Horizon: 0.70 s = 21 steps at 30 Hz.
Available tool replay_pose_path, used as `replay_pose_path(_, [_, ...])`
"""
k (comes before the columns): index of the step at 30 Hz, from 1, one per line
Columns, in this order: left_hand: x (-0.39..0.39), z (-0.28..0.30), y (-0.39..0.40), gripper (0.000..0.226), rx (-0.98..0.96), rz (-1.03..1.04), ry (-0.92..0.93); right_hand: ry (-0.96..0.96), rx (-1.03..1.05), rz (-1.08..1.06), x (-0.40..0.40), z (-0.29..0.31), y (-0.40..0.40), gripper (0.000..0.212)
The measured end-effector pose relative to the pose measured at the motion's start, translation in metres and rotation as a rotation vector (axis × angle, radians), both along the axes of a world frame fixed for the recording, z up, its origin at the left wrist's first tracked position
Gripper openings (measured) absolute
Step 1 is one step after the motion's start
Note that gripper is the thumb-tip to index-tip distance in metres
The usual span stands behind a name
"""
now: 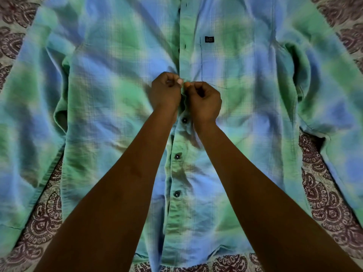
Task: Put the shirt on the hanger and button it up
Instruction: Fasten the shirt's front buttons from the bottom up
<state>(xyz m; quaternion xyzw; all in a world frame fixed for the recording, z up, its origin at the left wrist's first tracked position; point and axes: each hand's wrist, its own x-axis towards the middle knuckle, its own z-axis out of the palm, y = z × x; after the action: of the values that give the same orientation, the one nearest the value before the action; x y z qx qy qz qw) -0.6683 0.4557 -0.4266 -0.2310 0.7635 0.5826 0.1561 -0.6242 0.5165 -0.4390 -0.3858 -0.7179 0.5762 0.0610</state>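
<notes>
Both hands meet at the middle of the shirt front. The left hand has its fingers curled, thumb and forefinger pinching the edge of the front strip of the shirt. The right hand is curled the same way just beside it, thumb tip almost touching the left thumb, pinching the cloth from the other side. Whether a button sits between the fingertips cannot be told, as the fingers hide that spot. Both forearms reach in from the bottom of the view, bare, and cross over the lower half of the shirt.

Below the hands, three dark buttons run down the front strip: one just under the wrists, a second further down, and a third nearer the hem. These look fastened, with the strip lying closed over them. Above the hands the strip goes on toward the top edge of the view, where small dark buttons or buttonholes show.

The shirt is a green and blue check, lying flat and face up, spread wide with a sleeve out to each side and much creased. A chest pocket sits up and to the right of the hands, with a small dark label at its top.

The shirt lies on a pale bedsheet printed with dark red paisley shapes, which shows at the corners, along the bottom edge and between the sleeves and the body.
</notes>
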Motion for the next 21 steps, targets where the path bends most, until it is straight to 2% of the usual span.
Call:
replay_pose_path(4, [0.004,-0.002,0.003,0.019,-0.155,-0.031,0.097,-0.049,0.050,0.017,-0.003,0.005,0.000,0.014])
replay_pose_path(8, [0.015,0.002,0.006,0.019,-0.436,-0.177,0.326,-0.064,0.198,0.044,-0.002,0.012,-0.003,0.014])
replay_pose_path(10, [0.015,0.001,0.006,0.018,-0.459,-0.199,0.339,-0.041,0.293,0.114,0.000,0.014,-0.001,0.014])
replay_pose_path(12, [0.010,0.002,0.003,0.016,-0.468,-0.202,0.257,-0.030,0.296,0.155,-0.001,0.014,0.003,0.012])
replay_pose_path(15, [0.001,0.003,-0.001,0.015,-0.431,-0.226,0.195,-0.062,0.052,0.155,-0.011,0.014,0.013,0.012])
replay_pose_path(19, [0.007,0.003,-0.004,0.014,-0.574,-0.410,0.438,-0.216,-0.381,0.189,-0.030,0.025,0.034,0.021])
replay_pose_path(21, [0.006,-0.001,-0.006,0.012,-0.555,-0.399,0.450,-0.304,-0.448,0.277,-0.035,0.031,0.043,0.017])
